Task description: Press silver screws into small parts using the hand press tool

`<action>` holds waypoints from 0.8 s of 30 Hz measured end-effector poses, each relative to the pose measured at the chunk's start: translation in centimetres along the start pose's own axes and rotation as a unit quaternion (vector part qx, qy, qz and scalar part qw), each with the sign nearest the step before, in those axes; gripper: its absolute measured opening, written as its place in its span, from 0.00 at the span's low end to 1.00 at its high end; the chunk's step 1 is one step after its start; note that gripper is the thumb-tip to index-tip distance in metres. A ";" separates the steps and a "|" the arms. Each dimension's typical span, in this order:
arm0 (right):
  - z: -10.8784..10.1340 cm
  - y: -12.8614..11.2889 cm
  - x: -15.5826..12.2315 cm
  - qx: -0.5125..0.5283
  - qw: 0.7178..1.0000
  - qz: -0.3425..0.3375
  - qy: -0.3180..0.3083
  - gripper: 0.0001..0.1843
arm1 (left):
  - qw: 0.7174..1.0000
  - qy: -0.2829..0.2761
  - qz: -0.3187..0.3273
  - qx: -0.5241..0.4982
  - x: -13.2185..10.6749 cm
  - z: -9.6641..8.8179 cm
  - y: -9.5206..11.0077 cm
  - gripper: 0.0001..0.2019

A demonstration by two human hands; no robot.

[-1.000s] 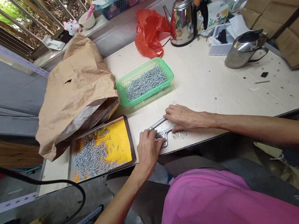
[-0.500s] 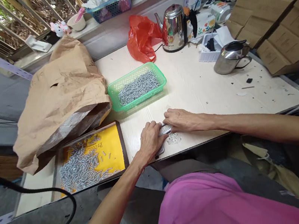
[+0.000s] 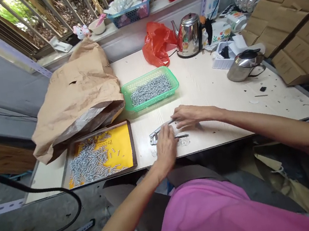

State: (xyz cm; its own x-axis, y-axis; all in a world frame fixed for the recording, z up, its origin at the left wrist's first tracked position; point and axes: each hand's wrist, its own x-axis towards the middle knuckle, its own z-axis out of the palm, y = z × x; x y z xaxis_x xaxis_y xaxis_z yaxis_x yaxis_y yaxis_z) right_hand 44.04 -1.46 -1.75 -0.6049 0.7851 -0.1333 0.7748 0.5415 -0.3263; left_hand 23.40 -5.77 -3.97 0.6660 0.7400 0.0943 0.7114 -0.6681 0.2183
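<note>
On the table near its front edge lies a plier-like metal hand tool [image 3: 154,137] with a small spring at its left end and two handles spread to the right. Its exact kind is unclear. My left hand [image 3: 165,145] lies across its middle, fingers bent over it and hiding that part. At the end of the upper handle, the fingers of my right hand [image 3: 188,115] are closed, partly blurred. The lower handle points right beneath my right hand. Beyond the hands, a green plastic basket [image 3: 176,84] holds many small metal screw-like pieces [image 3: 152,89].
To the left, a shallow tray [image 3: 132,142] with a yellow lining holds more metal pieces [image 3: 87,163]. A brown paper bag [image 3: 79,82] stands behind it. Farther back are a red plastic bag [image 3: 156,45], a kettle [image 3: 189,37], a steel jug [image 3: 242,67] and cardboard boxes [image 3: 289,24].
Both hands were close together on the tool. My left hand has shifted right across it, uncovering its left end, and the handles now show spread. The view has shifted too.
</note>
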 end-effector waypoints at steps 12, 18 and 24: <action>0.0 -2.6 5.0 -0.096 0.992 0.002 0.087 0.10 | 0.993 -0.005 0.045 -0.112 -2.8 1.4 2.3 0.23; 2.5 -9.1 6.4 -0.115 0.961 -0.248 0.032 0.07 | 0.990 -0.043 0.004 -0.136 -3.4 2.5 2.6 0.19; 2.6 -11.4 8.2 -0.053 0.947 -0.300 0.105 0.11 | 0.984 -0.034 0.008 -0.172 -4.2 2.9 2.4 0.20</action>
State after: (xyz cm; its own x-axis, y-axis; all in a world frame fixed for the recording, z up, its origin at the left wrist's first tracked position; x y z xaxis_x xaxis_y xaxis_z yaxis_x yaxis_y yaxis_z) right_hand 29.79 -1.97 -1.54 -0.9006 0.3626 0.2396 0.3234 0.9274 -0.1877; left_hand 22.99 -10.71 -6.68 0.6988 0.7144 0.0370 0.5903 -0.6051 0.5342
